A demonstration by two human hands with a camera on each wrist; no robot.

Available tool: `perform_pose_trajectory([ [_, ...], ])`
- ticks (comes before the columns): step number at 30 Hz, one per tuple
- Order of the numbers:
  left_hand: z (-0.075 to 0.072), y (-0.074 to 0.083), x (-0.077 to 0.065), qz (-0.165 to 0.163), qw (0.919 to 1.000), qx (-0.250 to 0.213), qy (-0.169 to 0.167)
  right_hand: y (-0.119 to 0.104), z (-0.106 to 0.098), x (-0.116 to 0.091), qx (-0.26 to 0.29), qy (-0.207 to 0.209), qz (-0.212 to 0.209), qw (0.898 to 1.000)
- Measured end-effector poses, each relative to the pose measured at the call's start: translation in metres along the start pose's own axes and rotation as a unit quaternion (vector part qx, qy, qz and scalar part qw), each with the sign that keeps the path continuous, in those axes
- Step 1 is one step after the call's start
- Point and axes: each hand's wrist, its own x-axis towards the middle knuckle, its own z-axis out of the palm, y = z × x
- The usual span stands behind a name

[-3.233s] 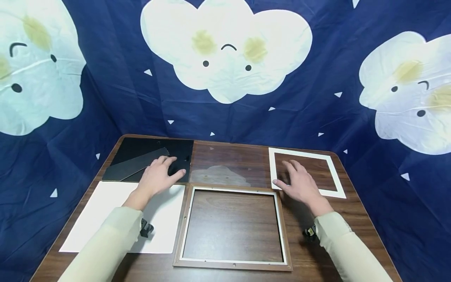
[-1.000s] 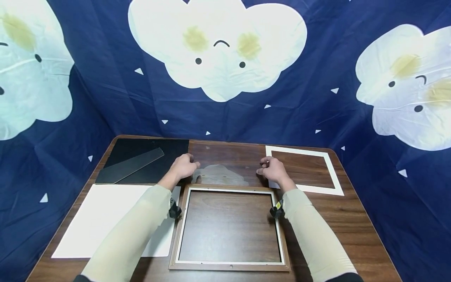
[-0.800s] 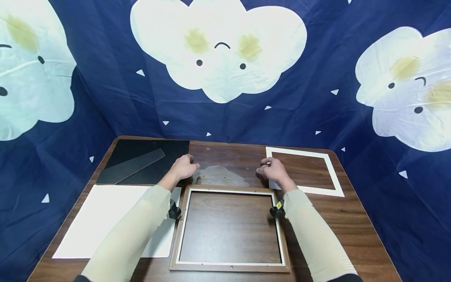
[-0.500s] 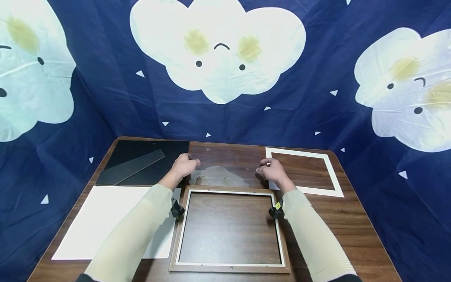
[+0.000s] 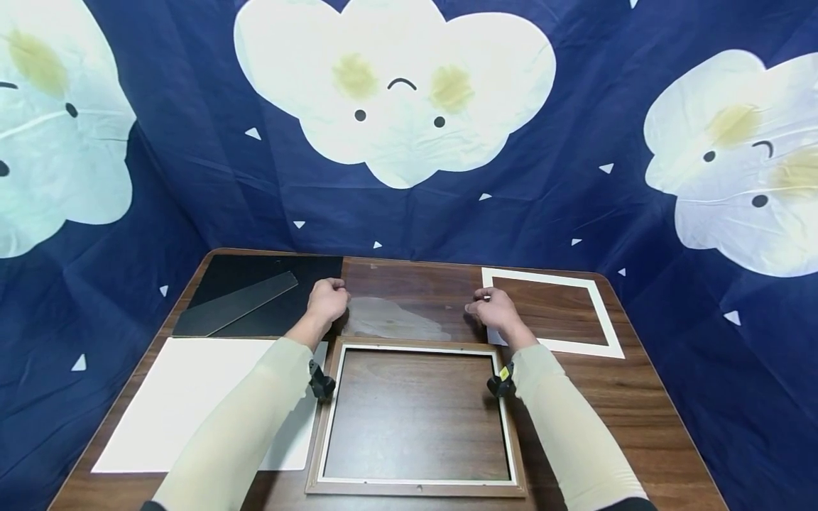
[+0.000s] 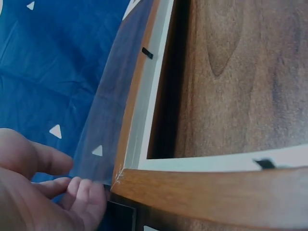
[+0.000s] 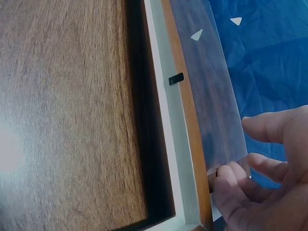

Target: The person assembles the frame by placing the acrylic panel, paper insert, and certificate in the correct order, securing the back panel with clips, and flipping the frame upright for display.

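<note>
A clear plastic sheet (image 5: 409, 291) lies at the back middle of the table, a pale cloud reflected in it. At its left edge my left hand (image 5: 327, 301) pinches the sheet with bent fingers, seen near the sheet's corner in the left wrist view. My right hand (image 5: 495, 311) is at the opposite edge, over the inner side of a white mat border (image 5: 607, 319). In the right wrist view its fingertips (image 7: 228, 175) meet the sheet's edge, but I cannot tell whether they grip it. In front of the sheet lies an empty wooden frame (image 5: 418, 488) with a white inner lip.
A black backing board (image 5: 249, 273) with a dark strip (image 5: 243, 304) across it fills the back left. Nearer lies a white sheet (image 5: 160, 397), partly under the left forearm. Small black tabs (image 7: 176, 79) sit on the frame's rail. A blue cloud-print cloth (image 5: 409, 213) hangs behind.
Both hands first hovered wider apart, then moved inward to the clear sheet's edges. In the last half second my left hand shifted slightly left and the sheet's reflection tilted; the right stayed still.
</note>
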Motion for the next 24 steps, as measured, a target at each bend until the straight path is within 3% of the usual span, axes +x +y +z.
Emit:
perform_pose_trajectory([
  [5,0.001,-0.001,0.004,0.001,0.9995,-0.026,0.018,-0.002,-0.001,0.000,-0.017,-0.001,0.011,1.000],
  [14,-0.001,-0.006,0.011,-0.022,0.9914,-0.127,-0.021,-0.007,-0.002,0.000,0.011,-0.004,0.018,1.000],
  [24,-0.002,-0.008,0.009,-0.016,0.9914,-0.130,-0.007,-0.007,0.000,-0.001,0.007,-0.008,0.015,1.000],
])
